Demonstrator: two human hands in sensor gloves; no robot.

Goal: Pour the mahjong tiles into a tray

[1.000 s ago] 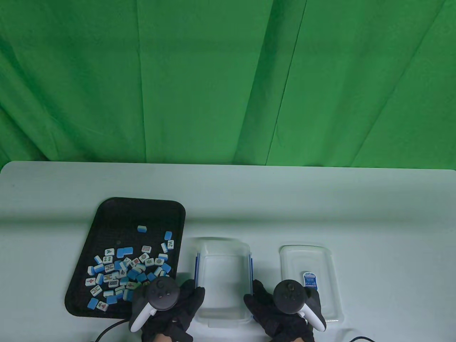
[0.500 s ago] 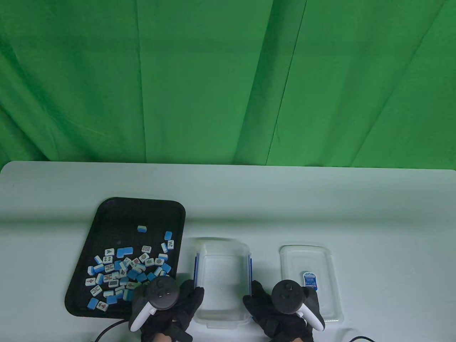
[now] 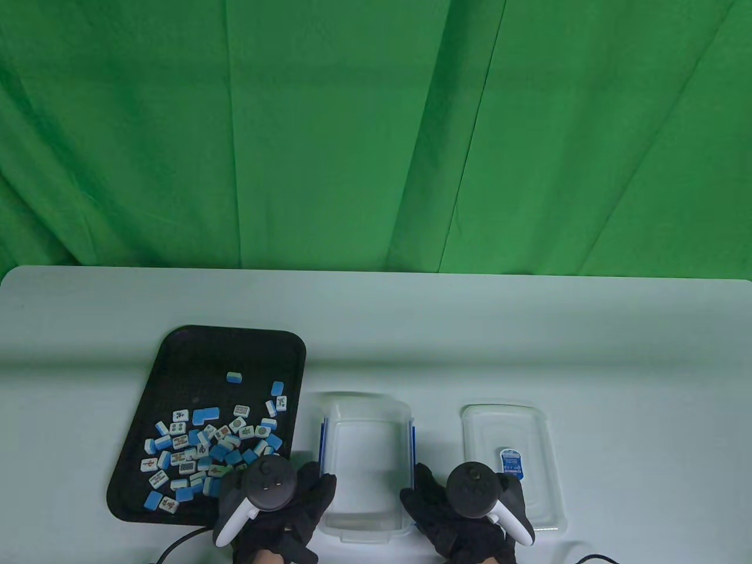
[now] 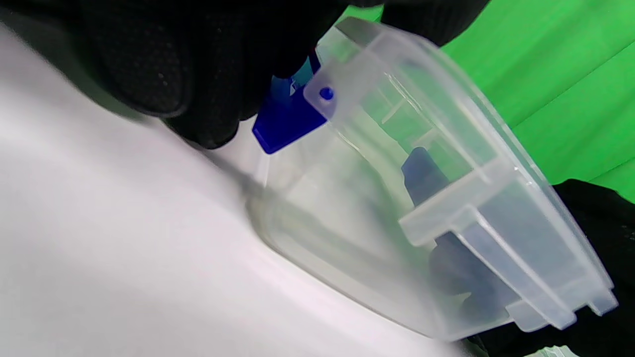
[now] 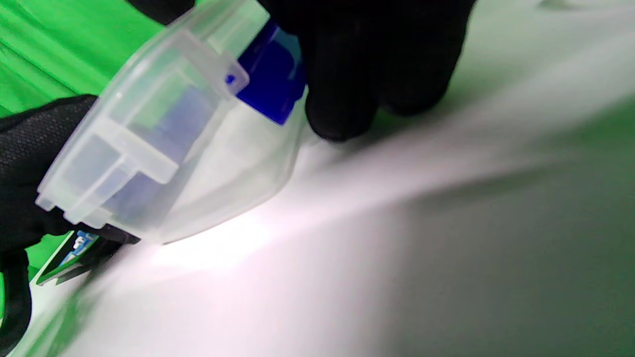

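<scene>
An empty clear plastic box point(image 3: 364, 458) with blue side latches sits on the white table between my hands. My left hand point(image 3: 305, 499) grips its left side at the blue latch point(image 4: 287, 119). My right hand point(image 3: 429, 499) grips its right side at the other blue latch point(image 5: 268, 84). The box also shows in the left wrist view point(image 4: 446, 198) and the right wrist view point(image 5: 163, 148). A black tray point(image 3: 235, 346) to the left holds several blue-and-white mahjong tiles point(image 3: 205, 440), scattered in its near half.
The box's clear lid point(image 3: 511, 429) with a blue sticker lies flat on the table right of the box. A black cable point(image 3: 176, 543) runs near the front edge under my left hand. A green curtain hangs behind the table.
The box and both hands have shifted very slightly toward the front edge; the grip on the box looks the same.
</scene>
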